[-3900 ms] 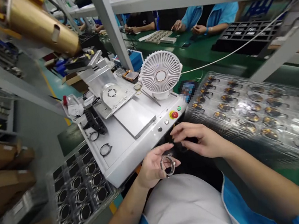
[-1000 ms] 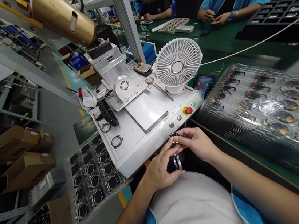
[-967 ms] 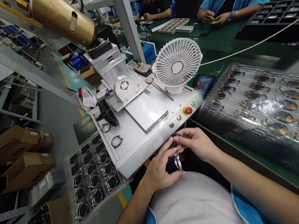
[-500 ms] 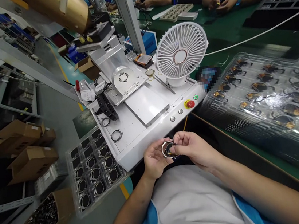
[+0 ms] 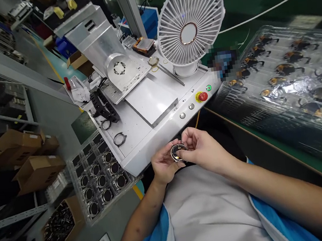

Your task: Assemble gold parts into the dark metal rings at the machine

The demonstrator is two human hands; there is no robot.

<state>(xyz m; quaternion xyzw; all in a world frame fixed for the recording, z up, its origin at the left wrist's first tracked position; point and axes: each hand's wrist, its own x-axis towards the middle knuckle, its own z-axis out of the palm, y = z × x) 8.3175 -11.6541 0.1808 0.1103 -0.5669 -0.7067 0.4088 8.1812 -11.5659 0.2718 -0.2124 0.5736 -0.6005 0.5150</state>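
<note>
Steadying a round metal ring (image 5: 178, 152) on the left hand (image 5: 165, 163), fingers of the right hand (image 5: 202, 150) clamped on its rim

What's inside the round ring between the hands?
Inside the metal ring sits a dark disc with a gold patch. The right hand's fingers cover part of its edge, and the left hand hides whatever lies beneath it.

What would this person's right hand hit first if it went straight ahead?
The right hand would meet the round metal ring first; its fingertips seem already on it, while the left hand holds it.
</note>
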